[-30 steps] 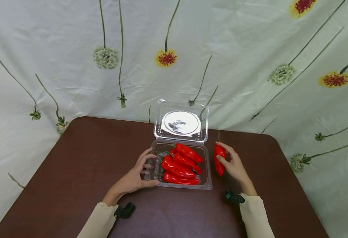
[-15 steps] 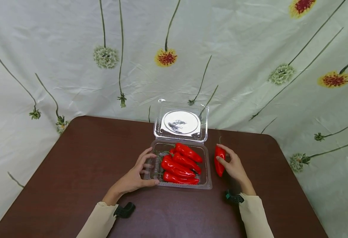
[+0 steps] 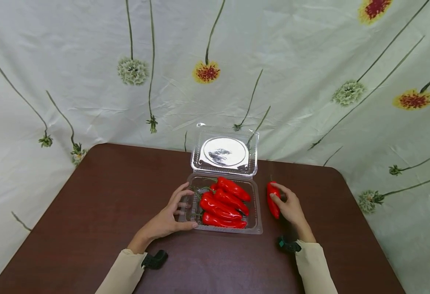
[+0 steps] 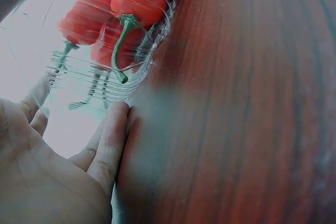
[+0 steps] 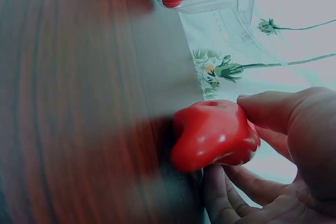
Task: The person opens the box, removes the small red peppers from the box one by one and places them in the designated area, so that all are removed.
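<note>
Left hand: the person's left hand (image 3: 165, 220) is spreading its fingers loosely along the container's left side, thumb reaching the front-left corner; fingers touching the wall or nearly so, not visibly clamping; staying put over the last second
Container base: the clear, rectangular, ribbed plastic hinged container (image 3: 229, 231) is sitting on the dark brown wood-grain table (image 3: 101, 212), not shifting
Peppers inside: at least four long, glossy red peppers with green stems (image 3: 220, 207) are lying in a heap in the base; arrangement not changing
Lid: the clear plastic lid with a shiny oval panel (image 3: 223, 152) is standing open at the far side; so the base is lying uncovered
Loose pepper: one long, glossy red pepper with a thin stem (image 3: 274, 208) is lying outside, just beside the container's right wall; stem pointing away from the person, tip towards them; sliding slightly nearer the person than a second ago; table contact not showing clearly
Right hand: the person's right hand (image 3: 290, 206) is pinching that pepper, thumb on one side, fingers on the other; fingers only partly closing, the pepper filling the gap; moving nearer along with it; probably a small placing adjustment outside the container, seemingly unfinished since the grip is holding
</note>
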Motion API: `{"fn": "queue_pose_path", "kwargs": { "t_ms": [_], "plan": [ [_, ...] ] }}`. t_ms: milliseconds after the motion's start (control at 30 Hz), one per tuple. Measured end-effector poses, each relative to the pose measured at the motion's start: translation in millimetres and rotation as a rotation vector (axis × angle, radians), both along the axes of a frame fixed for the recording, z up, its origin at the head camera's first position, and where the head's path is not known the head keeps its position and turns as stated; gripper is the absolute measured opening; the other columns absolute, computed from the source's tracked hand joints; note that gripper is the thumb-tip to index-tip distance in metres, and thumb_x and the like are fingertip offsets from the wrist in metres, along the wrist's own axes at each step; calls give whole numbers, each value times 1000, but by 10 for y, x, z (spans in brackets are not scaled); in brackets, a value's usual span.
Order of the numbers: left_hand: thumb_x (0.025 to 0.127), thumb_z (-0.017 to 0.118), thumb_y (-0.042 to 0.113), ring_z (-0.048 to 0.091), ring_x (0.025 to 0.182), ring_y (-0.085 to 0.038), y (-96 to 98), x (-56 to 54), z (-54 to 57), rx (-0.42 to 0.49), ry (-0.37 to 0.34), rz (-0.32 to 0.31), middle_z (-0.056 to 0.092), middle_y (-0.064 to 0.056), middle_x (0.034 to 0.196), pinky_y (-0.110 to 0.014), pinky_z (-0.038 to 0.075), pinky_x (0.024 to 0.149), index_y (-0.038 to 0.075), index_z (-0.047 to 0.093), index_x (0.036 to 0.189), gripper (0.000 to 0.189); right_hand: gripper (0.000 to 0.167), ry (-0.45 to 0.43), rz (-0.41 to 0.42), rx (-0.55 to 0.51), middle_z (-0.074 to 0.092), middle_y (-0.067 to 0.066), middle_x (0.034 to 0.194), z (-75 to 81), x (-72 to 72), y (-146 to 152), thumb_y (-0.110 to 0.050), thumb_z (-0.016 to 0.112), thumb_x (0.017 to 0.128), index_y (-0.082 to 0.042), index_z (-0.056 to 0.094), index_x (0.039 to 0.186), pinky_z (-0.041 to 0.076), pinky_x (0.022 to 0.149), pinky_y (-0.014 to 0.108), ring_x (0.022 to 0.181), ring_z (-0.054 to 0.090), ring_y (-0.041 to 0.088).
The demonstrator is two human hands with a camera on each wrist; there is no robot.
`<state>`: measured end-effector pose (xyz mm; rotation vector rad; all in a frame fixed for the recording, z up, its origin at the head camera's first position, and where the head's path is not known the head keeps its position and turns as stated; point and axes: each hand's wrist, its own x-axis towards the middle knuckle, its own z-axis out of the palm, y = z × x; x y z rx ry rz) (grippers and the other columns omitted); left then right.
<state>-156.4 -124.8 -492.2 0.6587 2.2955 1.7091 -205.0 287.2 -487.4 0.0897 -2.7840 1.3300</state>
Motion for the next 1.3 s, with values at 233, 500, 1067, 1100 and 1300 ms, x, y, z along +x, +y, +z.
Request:
{"fn": "queue_pose_path", "kwargs": {
  "t_ms": [233, 500, 1067, 1100, 1300],
  "plan": [
    [84, 81, 27, 47, 123, -35, -9, -2, -31, 0, 9, -8, -1, 1, 166, -47, 42, 92, 14, 30, 150, 85, 42, 7, -6, 27, 61, 23, 129, 20, -5, 9, -18, 64, 99, -9, 57, 140, 53, 75, 33, 102, 65, 37],
    [84, 81, 28, 47, 123, -34, -21, -25, -13, -6, 6, 6, -1, 3, 166, -47, 41, 93, 16, 30, 150, 85, 50, -11, 9, 21, 60, 22, 125, 60, -42, -22, -17, 71, 95, -11, 55, 142, 53, 72, 32, 100, 64, 35],
    [83, 82, 29, 47, 122, -32, -2, 8, -3, -12, -9, 2, 1, 2, 167, -47, 41, 94, 16, 31, 150, 86, 51, -2, -38, 49, 58, 23, 129, 18, 19, 24, -18, 71, 94, -9, 55, 141, 52, 70, 31, 101, 63, 36],
    [83, 82, 29, 47, 122, -32, -3, 4, -7, -12, -5, 1, 1, 2, 167, -47, 41, 93, 16, 31, 150, 85, 50, 0, -41, 49, 58, 23, 129, 26, 18, 27, -18, 71, 94, -9, 55, 141, 52, 71, 31, 102, 63, 36],
    [83, 81, 29, 47, 122, -33, -9, -6, -11, -7, -2, 0, 0, 3, 166, -47, 41, 93, 15, 31, 150, 84, 51, 62, -58, 57, 52, 22, 140, 115, 20, 40, -19, 70, 95, -8, 54, 141, 48, 93, 51, 115, 53, 40]
  ]
}}
